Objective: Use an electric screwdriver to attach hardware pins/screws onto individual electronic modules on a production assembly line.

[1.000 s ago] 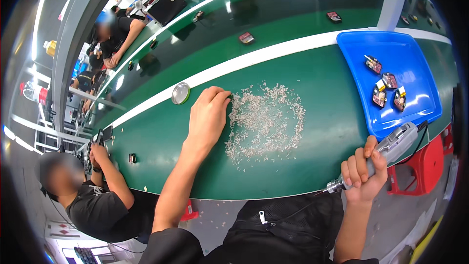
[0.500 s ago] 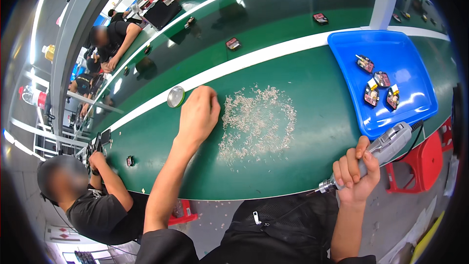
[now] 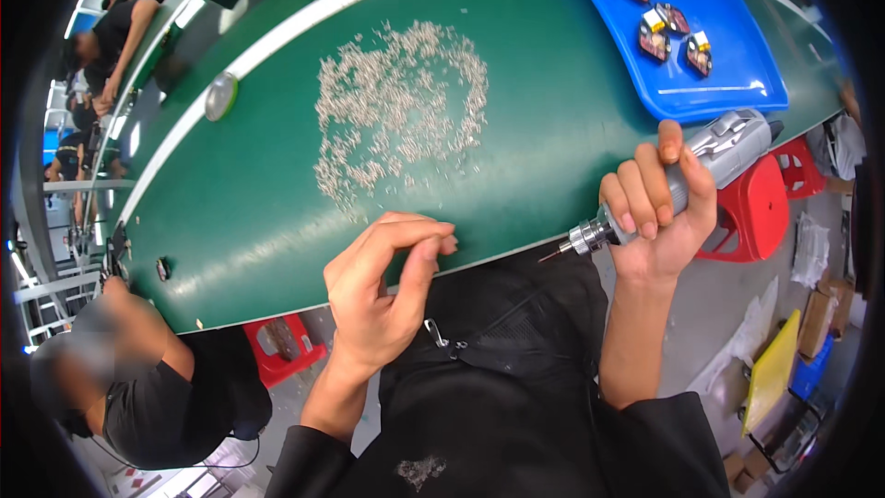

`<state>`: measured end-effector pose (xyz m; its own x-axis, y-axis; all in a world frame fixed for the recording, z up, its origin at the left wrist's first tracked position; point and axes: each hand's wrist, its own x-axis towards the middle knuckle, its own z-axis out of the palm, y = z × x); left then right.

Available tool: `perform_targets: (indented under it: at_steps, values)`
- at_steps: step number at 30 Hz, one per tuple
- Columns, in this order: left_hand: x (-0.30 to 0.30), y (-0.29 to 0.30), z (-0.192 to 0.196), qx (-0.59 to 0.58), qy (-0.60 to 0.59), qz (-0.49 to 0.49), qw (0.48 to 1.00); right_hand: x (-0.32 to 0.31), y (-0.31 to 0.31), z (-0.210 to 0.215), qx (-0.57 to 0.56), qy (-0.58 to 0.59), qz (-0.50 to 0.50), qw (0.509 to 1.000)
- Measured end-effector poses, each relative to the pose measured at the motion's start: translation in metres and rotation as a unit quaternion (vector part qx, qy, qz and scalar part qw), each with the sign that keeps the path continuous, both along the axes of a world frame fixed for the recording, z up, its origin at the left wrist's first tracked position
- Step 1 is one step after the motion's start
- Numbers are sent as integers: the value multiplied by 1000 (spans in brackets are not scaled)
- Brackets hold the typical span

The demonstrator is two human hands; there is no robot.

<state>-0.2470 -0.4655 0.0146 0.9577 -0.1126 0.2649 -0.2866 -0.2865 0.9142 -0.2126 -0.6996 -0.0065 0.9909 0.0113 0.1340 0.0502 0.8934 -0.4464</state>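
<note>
My right hand (image 3: 656,221) is wrapped around a grey electric screwdriver (image 3: 728,149), whose thin bit points left over the table's front edge. My left hand (image 3: 378,290) has thumb and fingertips pinched together by that edge, left of the bit; whatever lies between the tips is too small to make out. Beyond it, a loose spread of tiny silver screws (image 3: 373,111) covers part of the green tabletop (image 3: 535,157). At the back right, several small dark assemblies (image 3: 654,40) with yellow and reddish parts lie in a blue tray (image 3: 714,97).
A small round tin (image 3: 220,96) stands by the white strip on the left. One dark assembly (image 3: 163,268) lies near a seated co-worker (image 3: 175,378) at my left. Red stools (image 3: 751,212) stand beyond the table edge, right and left.
My left hand has come back from beside the tin toward the table's front edge, nearer the screwdriver bit. The view has tilted down; the screwdriver stays in my right hand.
</note>
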Motion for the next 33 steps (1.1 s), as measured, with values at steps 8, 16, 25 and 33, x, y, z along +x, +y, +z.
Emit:
perform_targets:
  at_steps: [8, 16, 25, 33]
  values:
    - [-23, -22, -8, -205, 74, -46, 975, -20, 7, 28, 89, -79, 9, 993]
    - [-29, -26, -14, -350, 130, -121, 920, -34, 29, 47, 142, -54, -80, 985]
    - [-30, -33, -18, -422, 164, -162, 877, -32, 28, 41, 129, -67, -51, 988]
    - [-27, -30, -13, -395, 152, -162, 891, -30, 28, 39, 89, -86, -38, 992]
